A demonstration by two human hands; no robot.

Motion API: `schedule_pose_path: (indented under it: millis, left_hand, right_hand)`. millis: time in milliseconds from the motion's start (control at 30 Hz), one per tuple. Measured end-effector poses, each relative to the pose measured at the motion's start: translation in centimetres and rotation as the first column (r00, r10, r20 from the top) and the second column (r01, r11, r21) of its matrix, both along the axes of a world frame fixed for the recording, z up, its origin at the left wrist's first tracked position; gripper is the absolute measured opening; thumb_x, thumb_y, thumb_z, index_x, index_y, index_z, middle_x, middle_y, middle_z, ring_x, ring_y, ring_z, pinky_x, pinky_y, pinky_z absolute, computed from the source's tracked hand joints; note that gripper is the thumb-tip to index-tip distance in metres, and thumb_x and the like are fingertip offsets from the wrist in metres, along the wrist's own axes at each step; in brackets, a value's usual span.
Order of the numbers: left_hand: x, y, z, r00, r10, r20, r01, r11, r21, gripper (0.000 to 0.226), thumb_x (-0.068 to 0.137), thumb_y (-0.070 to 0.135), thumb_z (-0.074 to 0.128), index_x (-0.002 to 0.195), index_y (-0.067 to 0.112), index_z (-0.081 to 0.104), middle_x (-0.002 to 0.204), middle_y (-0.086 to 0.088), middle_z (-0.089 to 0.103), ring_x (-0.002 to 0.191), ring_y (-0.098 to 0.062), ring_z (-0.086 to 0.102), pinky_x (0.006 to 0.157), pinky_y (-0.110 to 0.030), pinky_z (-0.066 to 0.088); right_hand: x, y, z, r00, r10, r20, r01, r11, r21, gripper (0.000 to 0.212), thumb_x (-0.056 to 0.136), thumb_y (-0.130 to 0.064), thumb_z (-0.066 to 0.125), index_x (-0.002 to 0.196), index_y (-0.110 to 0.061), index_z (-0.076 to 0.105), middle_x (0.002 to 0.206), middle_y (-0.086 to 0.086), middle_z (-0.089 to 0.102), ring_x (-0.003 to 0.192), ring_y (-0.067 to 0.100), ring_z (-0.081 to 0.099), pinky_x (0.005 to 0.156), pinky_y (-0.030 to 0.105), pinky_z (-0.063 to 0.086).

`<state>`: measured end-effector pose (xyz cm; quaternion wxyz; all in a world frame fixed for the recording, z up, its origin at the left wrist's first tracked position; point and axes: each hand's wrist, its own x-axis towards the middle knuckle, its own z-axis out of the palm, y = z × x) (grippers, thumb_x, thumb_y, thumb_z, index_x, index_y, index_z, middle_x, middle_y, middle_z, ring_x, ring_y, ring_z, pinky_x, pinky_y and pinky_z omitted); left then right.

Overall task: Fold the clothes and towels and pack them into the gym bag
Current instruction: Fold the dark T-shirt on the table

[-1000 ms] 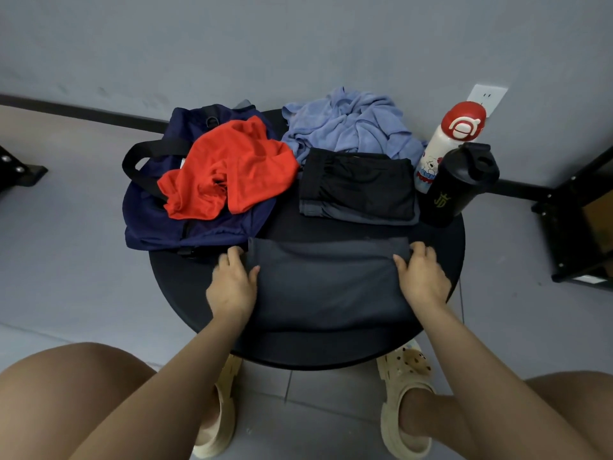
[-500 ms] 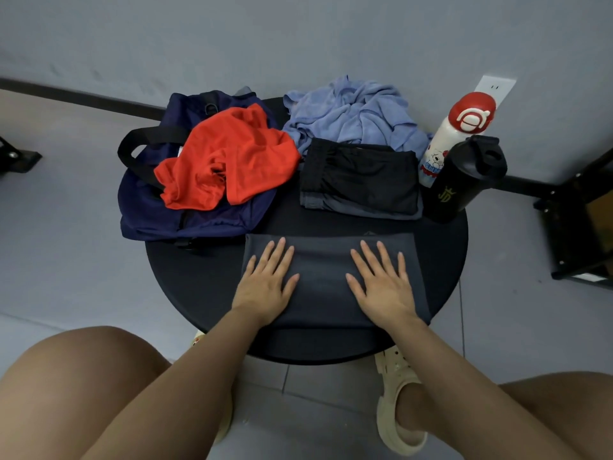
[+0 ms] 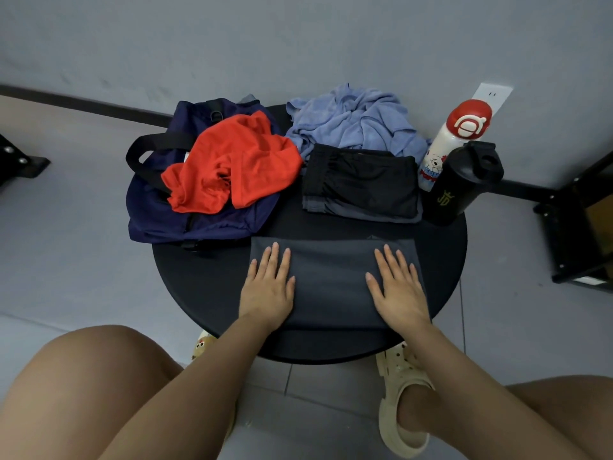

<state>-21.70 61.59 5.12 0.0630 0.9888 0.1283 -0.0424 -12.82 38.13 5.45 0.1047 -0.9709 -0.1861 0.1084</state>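
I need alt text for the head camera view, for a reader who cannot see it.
Both hands, left hand and right hand, press flat on a folded dark grey cloth on a round black table. Behind lie a navy gym bag under a red shirt, folded black shorts, a blue towel and two bottles.

Round black counter (image 3: 205,280) carries everything. Left hand (image 3: 268,290) and right hand (image 3: 396,290) lie flat, fingers straight, on opposite ends of folded dark grey cloth (image 3: 331,280) at near edge. Behind it: folded black shorts (image 3: 361,184). Far left: navy fabric gym bag (image 3: 156,207), crumpled red shirt (image 3: 232,167) lying on top. Far middle: crumpled light blue towel (image 3: 355,124). Right: white bottle with red cap (image 3: 447,141) touching black shaker bottle (image 3: 461,184).
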Motion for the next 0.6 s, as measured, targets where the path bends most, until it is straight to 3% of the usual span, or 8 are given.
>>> schedule_pose_path:
  millis: [100, 167, 267, 333, 467, 600]
  left_hand:
    - [0.3, -1.6, 0.7, 0.996, 0.009, 0.084, -0.009, 1.0, -0.001, 0.056, 0.102, 0.034, 0.021, 0.152, 0.02, 0.0, 0.16, -0.002, -0.004, 0.147, -0.017, -0.003, 0.117, -0.038, 0.0]
    - [0.5, -1.7, 1.6, 0.981, 0.164, 0.1, -0.153, 0.983, -0.105, 0.056, 0.101, 0.032, 0.026, 0.152, 0.02, 0.005, 0.16, -0.003, -0.001, 0.147, -0.018, 0.002, 0.117, -0.04, 0.008]
    - [0.4, -0.9, 3.2, 0.876, 0.477, 0.074, -0.417, 0.824, -0.383, 0.06, 0.099, 0.025, 0.039, 0.151, 0.013, 0.013, 0.157, -0.01, 0.015, 0.142, -0.026, 0.018, 0.11, -0.042, 0.025]
    - [0.0, -0.3, 3.9, 0.804, 0.595, 0.006, -0.516, 0.702, -0.492, 0.062, 0.097, 0.021, 0.047, 0.15, 0.008, 0.017, 0.15, -0.015, 0.026, 0.136, -0.032, 0.026, 0.105, -0.043, 0.031]
    - [-0.4, 0.7, 4.0, 0.757, 0.624, -0.194, -0.622, 0.597, -0.506, 0.059, 0.092, 0.027, 0.057, 0.142, 0.006, 0.032, 0.139, -0.019, 0.04, 0.128, -0.036, 0.038, 0.102, -0.044, 0.036]
    - [-0.3, 1.8, 4.0, 0.742, 0.592, -0.314, -0.652, 0.53, -0.542, 0.039, 0.089, 0.031, 0.061, 0.12, 0.008, 0.054, 0.121, -0.015, 0.059, 0.114, -0.033, 0.053, 0.088, -0.035, 0.044]
  right_hand:
    - [-0.6, -0.5, 0.3, 0.999, 0.024, 0.041, -0.023, 0.999, -0.029, 0.06, 0.1, -0.049, 0.015, 0.153, -0.024, 0.004, 0.16, -0.008, -0.006, 0.146, 0.012, -0.012, 0.117, 0.031, -0.011]
    - [-1.0, -0.6, 0.5, 0.992, 0.084, 0.094, -0.077, 0.994, -0.073, 0.06, 0.1, -0.048, 0.015, 0.153, -0.023, 0.004, 0.16, -0.007, -0.005, 0.146, 0.012, -0.012, 0.116, 0.032, -0.014]
    - [-1.6, 0.3, 0.6, 0.969, 0.203, 0.141, -0.187, 0.975, -0.118, 0.059, 0.1, -0.049, 0.015, 0.153, -0.023, 0.006, 0.16, -0.006, -0.002, 0.146, 0.013, -0.013, 0.116, 0.033, -0.017]
    - [-1.8, 1.0, 0.3, 0.963, 0.232, 0.134, -0.215, 0.968, -0.133, 0.06, 0.099, -0.051, 0.014, 0.152, -0.027, 0.003, 0.16, -0.007, -0.004, 0.144, 0.012, -0.018, 0.115, 0.034, -0.019]
    - [-2.0, 1.5, -0.7, 0.966, 0.231, 0.118, -0.202, 0.956, -0.215, 0.06, 0.097, -0.054, 0.008, 0.151, -0.03, -0.002, 0.16, -0.008, -0.005, 0.146, 0.018, -0.017, 0.116, 0.04, -0.018]
    - [-2.2, 1.9, -0.8, 0.966, 0.229, 0.124, -0.195, 0.952, -0.238, 0.06, 0.098, -0.054, 0.008, 0.152, -0.029, -0.001, 0.161, -0.006, -0.002, 0.147, 0.021, -0.014, 0.116, 0.041, -0.016]
